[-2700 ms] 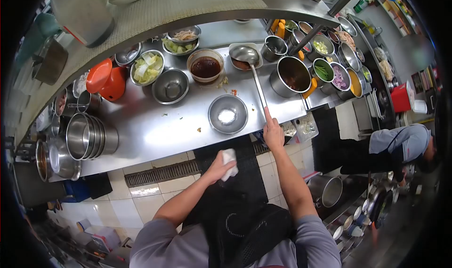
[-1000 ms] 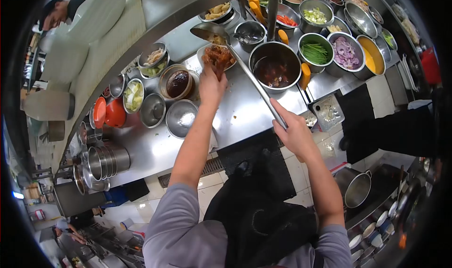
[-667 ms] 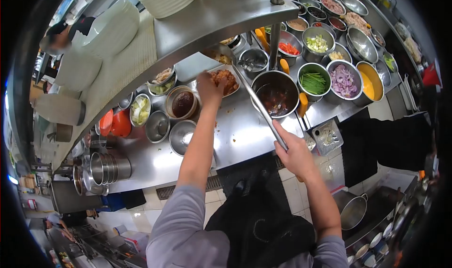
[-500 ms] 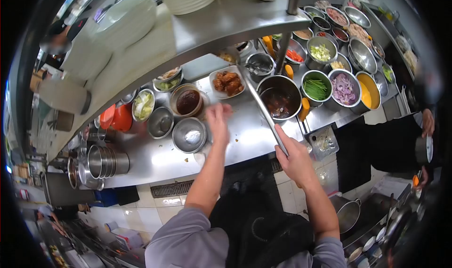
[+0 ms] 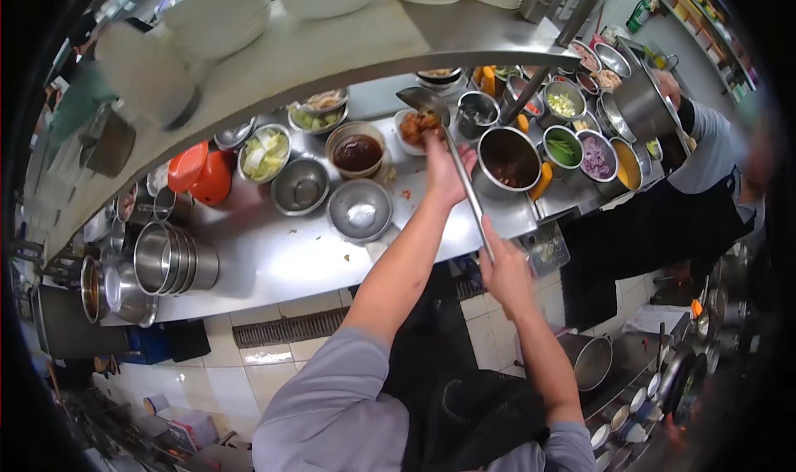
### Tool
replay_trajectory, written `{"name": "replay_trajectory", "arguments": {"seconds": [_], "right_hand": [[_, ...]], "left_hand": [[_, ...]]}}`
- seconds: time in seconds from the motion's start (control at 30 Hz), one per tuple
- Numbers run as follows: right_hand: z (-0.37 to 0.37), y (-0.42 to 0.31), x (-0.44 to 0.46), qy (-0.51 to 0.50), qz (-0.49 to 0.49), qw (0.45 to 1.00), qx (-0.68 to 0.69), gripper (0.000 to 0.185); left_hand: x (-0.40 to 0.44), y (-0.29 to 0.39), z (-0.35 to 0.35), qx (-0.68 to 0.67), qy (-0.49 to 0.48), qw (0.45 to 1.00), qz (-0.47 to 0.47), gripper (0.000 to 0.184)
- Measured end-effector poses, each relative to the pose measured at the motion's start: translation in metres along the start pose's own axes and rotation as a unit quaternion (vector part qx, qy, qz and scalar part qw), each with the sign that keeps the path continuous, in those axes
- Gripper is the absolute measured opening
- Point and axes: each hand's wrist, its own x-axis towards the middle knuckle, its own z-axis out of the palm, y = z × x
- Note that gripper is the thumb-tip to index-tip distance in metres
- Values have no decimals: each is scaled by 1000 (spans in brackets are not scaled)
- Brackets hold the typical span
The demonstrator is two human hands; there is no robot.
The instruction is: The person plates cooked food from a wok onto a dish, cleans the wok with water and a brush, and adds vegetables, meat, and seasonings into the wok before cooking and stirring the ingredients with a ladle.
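Observation:
My right hand (image 5: 507, 275) is closed round the lower end of a long-handled metal ladle (image 5: 466, 178). Its bowl (image 5: 421, 99) is raised just behind a white dish of browned, saucy pieces that look like chicken (image 5: 412, 128). My left hand (image 5: 448, 174) reaches to the front of that dish with its fingers apart. The ladle handle crosses over this hand, and whether the fingertips touch the food is hidden. Right of the dish stands a deep steel pot of dark liquid (image 5: 507, 161). A bowl of dark red sauce (image 5: 356, 150) sits left of the dish.
Two steel bowls (image 5: 361, 211) and a bowl of cut cabbage (image 5: 265, 153) stand on the steel counter (image 5: 274, 265). Tubs of green vegetables (image 5: 564, 146) and sliced onion (image 5: 597, 159) are at right. A shelf (image 5: 365, 62) overhangs the back. A co-worker (image 5: 705, 165) holds a large pot at right.
My left hand has moved right and forward to the white dish. The ladle bowl now shows beyond the dish. The co-worker at right has come nearer the counter with a pot.

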Motion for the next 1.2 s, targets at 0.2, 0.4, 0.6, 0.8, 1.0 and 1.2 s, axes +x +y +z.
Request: {"name": "replay_trajectory", "arguments": {"seconds": [0.2, 0.4, 0.6, 0.8, 1.0, 1.2], "right_hand": [[3, -17, -38, 102, -47, 990, 85, 60], [-50, -21, -170, -2, 300, 564, 770, 67], [-73, -46, -318, 197, 314, 442, 817, 63], [-85, -148, -490, 424, 319, 459, 712, 78], [-44, -257, -636, 736, 450, 387, 326, 70], [-3, -294, -826, 627, 743, 213, -97, 67]], "left_hand": [[-158, 16, -45, 498, -17, 808, 316, 49], [-233, 63, -153, 775, 256, 525, 242, 71], [-171, 63, -192, 838, 144, 504, 148, 62], [-253, -6, -118, 689, -156, 699, -109, 49], [-357, -192, -114, 536, -327, 624, -465, 38], [-493, -371, -89, 512, -439, 539, -504, 49]]}}
